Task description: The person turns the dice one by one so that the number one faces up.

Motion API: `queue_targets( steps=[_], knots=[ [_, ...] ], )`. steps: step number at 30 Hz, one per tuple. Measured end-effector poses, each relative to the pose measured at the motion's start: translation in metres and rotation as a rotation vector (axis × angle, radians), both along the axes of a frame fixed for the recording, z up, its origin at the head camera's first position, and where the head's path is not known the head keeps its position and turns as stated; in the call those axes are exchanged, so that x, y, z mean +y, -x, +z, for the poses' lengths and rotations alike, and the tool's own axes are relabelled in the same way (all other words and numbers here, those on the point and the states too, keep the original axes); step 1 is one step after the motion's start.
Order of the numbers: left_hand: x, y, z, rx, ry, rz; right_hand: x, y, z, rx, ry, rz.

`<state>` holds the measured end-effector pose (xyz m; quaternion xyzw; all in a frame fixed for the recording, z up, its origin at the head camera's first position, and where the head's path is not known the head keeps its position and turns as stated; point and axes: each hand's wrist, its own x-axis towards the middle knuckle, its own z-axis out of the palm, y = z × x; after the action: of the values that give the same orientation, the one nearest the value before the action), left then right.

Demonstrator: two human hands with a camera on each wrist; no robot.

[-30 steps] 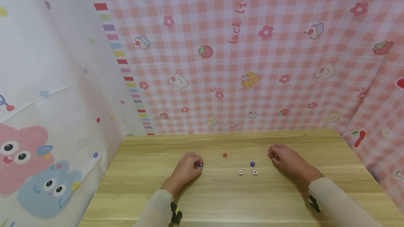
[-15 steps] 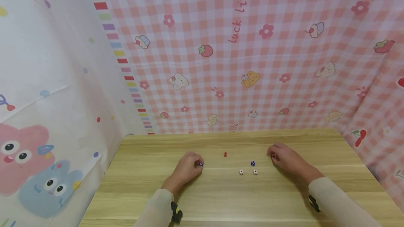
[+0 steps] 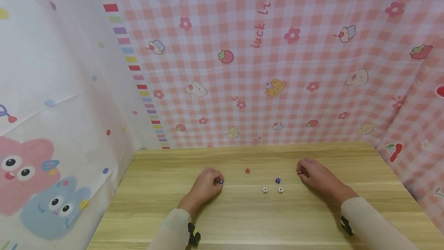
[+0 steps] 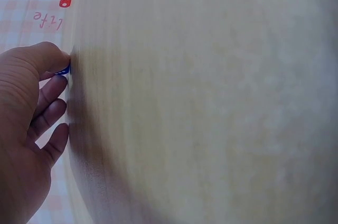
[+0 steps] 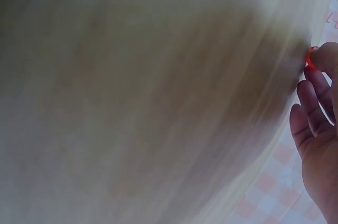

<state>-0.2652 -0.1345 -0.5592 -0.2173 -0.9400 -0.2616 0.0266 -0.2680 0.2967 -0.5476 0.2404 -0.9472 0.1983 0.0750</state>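
My left hand pinches a blue die between thumb and forefinger, low at the tabletop. In the left wrist view that blue die is partly covered by the thumb, and the other fingers curve loosely below. On the right side, my right hand pinches a red die at its fingertips; only a sliver of this red die shows in the right wrist view. Between the hands lie another red die, another blue die and two white dice, one left and one right.
The wooden table runs back to a pink checked cloth hanging behind it. A white printed cloth hangs at the left. Dark straps sit on both wrists, over pale sleeves.
My right hand has shifted slightly to the right with the red die, whose showing face has turned a little. The left hand and the loose dice have stayed in place.
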Motion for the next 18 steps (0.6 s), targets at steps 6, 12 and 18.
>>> queue_targets(
  steps=[6,12,18],
  knots=[
    [-0.0001,0.0006,-0.0019,0.003,-0.003,0.002,-0.0017,-0.0012,0.0028,-0.022,-0.004,-0.012],
    [0.0002,0.0006,-0.0019,0.013,0.006,0.001,-0.0029,-0.0011,0.0037,-0.032,-0.023,-0.027],
    [0.0001,0.0007,-0.0008,0.003,0.007,0.001,-0.0061,-0.0018,0.0050,-0.034,-0.052,-0.037]
  ],
)
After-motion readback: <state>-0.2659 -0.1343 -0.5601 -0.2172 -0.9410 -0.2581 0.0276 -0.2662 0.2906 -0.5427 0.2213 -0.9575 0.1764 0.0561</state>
